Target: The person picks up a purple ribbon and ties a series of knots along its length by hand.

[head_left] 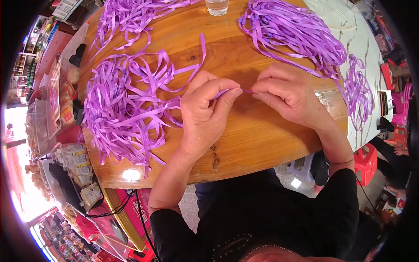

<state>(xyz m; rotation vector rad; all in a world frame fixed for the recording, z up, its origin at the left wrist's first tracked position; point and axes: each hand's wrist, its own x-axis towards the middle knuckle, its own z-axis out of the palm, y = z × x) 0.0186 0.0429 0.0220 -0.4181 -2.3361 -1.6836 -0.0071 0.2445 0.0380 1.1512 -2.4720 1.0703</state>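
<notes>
Over the middle of the wooden table (pixel 262 144), my two hands hold a purple ribbon (pixel 247 91) stretched across a short gap. My left hand (pixel 203 111) pinches it between thumb and curled fingers. My right hand (pixel 290 94) is closed in a pinch on the other side of the gap; its fingertips cover that part of the ribbon. Beside my left hand lies a loose, tangled pile of purple ribbons (pixel 118 113), with strands reaching toward that hand. A straighter bundle of purple ribbons (pixel 297 37) rests beyond my right hand.
Another heap of purple ribbons (pixel 131 17) lies at the far left. A clear glass (pixel 217 7) stands at the far edge of view. At right, a small ribbon bunch (pixel 358 89) hangs over a white marbled surface (pixel 364 52). A red stool (pixel 365 163) stands below it. Clear bins (pixel 76 163) line the left side.
</notes>
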